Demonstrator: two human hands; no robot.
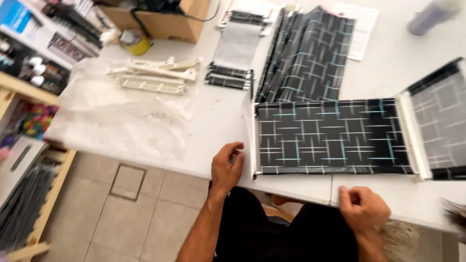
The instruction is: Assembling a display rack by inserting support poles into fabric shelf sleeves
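I note the left hand (226, 167) resting on the near edge of the white worktop (213, 121), its grip loosely open, fingertips touching the white strip at the left end of the black patterned sheet (335, 136). The right hand (363, 208) sits at the near edge below the sheet, its grip curled narrow; I cannot tell whether it holds anything. Pale plastic strips (155, 75) lie far left.

black patterned sheet (335, 137), flat, white-edged
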